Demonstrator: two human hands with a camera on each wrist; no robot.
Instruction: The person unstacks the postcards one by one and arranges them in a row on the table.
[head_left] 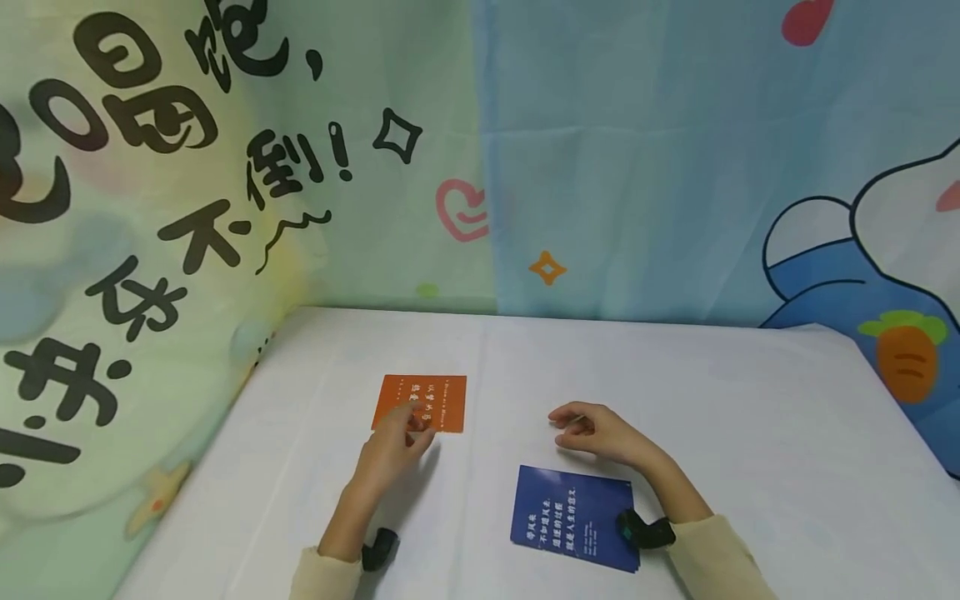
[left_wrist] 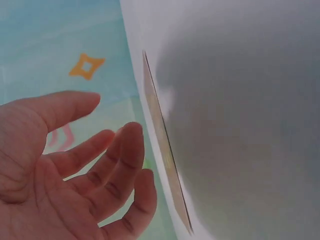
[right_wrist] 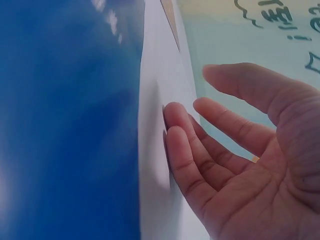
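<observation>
An orange card [head_left: 448,407] with white writing lies flat on the white table. My left hand [head_left: 392,450] hovers over its near edge, fingers loosely bent and holding nothing. In the left wrist view, a gap shows between those fingertips and the card [left_wrist: 165,150], seen almost edge-on. Nearer to me lies a small stack of dark blue cards [head_left: 555,512] with white writing, slightly askew. Just beyond the stack is my right hand [head_left: 603,433], thumb apart from the loosely curved fingers, nothing between them. The right wrist view shows its lower fingertips [right_wrist: 179,142] close to the white cloth; contact is unclear.
A white cloth [head_left: 750,417] covers the table. Behind it hangs a printed curtain [head_left: 637,167] with cartoon figures and large black writing, which also runs along the left side. A black wrist device [head_left: 647,530] overlaps the blue stack's right edge.
</observation>
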